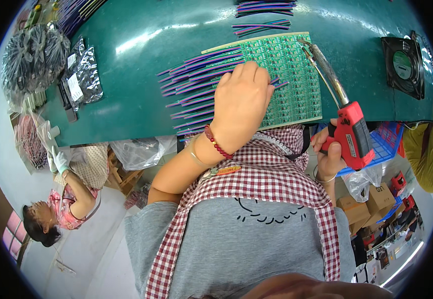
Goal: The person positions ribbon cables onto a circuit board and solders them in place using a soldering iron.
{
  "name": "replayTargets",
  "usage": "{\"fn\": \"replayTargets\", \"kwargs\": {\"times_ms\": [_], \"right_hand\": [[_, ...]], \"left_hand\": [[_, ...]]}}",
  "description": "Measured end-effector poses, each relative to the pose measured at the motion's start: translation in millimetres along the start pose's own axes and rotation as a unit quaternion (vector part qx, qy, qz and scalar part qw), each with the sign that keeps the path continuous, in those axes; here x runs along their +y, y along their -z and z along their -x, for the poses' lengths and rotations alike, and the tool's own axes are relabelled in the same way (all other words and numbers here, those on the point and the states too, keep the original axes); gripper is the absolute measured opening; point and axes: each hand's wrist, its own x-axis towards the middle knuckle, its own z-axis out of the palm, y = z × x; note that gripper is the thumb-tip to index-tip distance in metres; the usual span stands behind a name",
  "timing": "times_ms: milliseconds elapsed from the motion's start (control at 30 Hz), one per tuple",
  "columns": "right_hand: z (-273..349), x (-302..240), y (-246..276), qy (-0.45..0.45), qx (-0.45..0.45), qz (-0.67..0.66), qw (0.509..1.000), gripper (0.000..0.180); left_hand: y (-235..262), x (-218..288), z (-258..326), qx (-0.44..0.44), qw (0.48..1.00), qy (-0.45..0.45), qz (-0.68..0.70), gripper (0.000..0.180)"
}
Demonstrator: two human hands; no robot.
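A green circuit board panel [294, 102] with many small repeated boards lies on the table before me. Rows of short ribbon wires in blue, pink and black [186, 92] stick out over its left side. My left hand [244, 97] is over the middle of the panel, its fingers bent and closed on a ribbon wire [279, 84], whose ends show past the fingertips. In my right hand [330, 149] is a red and black soldering gun [352, 132], gripped by its handle. Its long metal barrel points up and left, with the tip near the panel's top right corner.
More ribbon wires [264, 25] lie in bundles beyond the panel. A black fan [402, 67] stands at the right of the green table [151, 94]. Bagged parts [34, 62] and a silvery bag [83, 77] are at left. A gloved co-worker [69, 199] sits there; a blue crate [383, 144] is at right.
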Motion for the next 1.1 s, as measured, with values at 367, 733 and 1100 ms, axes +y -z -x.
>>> {"fn": "replayTargets", "kwargs": {"times_ms": [367,733,1100], "right_hand": [[0.7,3.8,9.7,-0.002,-0.056,0.005,0.998,0.067],[15.4,12.4,14.5,-0.102,-0.114,0.007,0.988,0.064],[21.5,23.6,20.8,-0.087,-0.151,0.069,0.982,0.03]], "left_hand": [[33.7,-24.7,-0.5,0.049,0.982,0.05,0.173,0.008],[27.6,-52.8,6.5,0.011,0.994,-0.112,0.004,0.016],[25.4,-59.0,6.2,0.018,0.993,-0.116,0.028,0.018]]}}
